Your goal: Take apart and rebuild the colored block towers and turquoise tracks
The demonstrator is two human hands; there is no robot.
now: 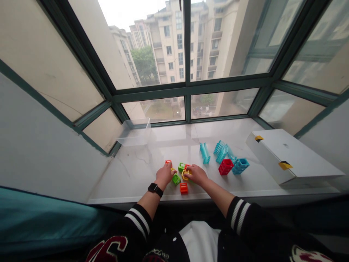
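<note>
Small hollow plastic blocks lie in a cluster near the front of the white sill [131,178]. My left hand [163,175], wearing a black watch, is closed around a small yellow block [172,170], mostly hidden by the fingers. Just beyond its fingertips is a red block [168,161]. The fingers of my right hand [198,174] grip another yellow block [185,175], with a bit of red block [187,167] showing behind it. Between the hands sit two green blocks [176,179], one nearer and one farther. An orange-red block [184,188] lies closest to me.
A clear plastic bin [134,138] stands at the back left. To the right are a blue track-like piece [204,153], curved blue pieces [221,151], a red block tube [225,167] and a blue one [240,166]. A white box [297,153] occupies the right end, with windows behind.
</note>
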